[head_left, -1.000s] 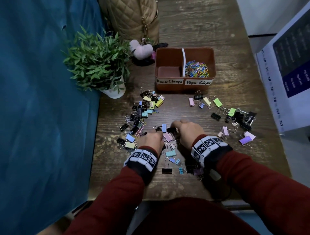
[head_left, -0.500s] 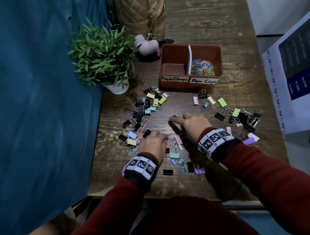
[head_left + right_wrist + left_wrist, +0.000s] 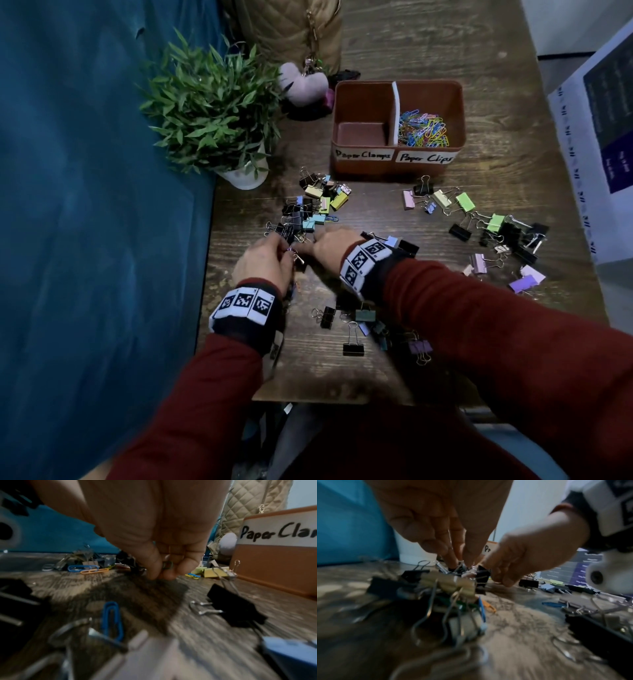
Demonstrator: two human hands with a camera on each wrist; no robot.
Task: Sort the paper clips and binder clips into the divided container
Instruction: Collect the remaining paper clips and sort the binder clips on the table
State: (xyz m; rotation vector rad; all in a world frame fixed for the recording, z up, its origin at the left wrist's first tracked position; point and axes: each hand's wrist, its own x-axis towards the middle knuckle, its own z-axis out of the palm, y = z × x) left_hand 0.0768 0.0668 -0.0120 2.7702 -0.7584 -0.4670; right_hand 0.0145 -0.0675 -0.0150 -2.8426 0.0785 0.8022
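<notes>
Left hand (image 3: pixel 262 263): sitting left of centre in the head view; the left wrist view is showing its fingertips (image 3: pixel 436 546) bunched together and pinching wire handles in the clip pile; which clip is hard to tell.
Right hand (image 3: pixel 334 246): lying just beside the left one; only the right wrist view is showing its thumb and finger pinching a small grey-green paper clip (image 3: pixel 167 565) down on the table (image 3: pixel 496 85).
Container (image 3: pixel 399 164): standing upper centre in the head view, split into two compartments by a white divider.
Writing: two handwritten labels are reading "Paper Clamps" (image 3: pixel 363 155) on the left and "Paper Clips" on the right.
Paper clips (image 3: pixel 423 128): a coloured heap is lying in the right compartment; the wrist views are showing loose blue and orange ones on the table.
Binder clips (image 3: pixel 493 226): lying scattered in three loose groups, too many to count; the left compartment is showing only its bare floor.
</notes>
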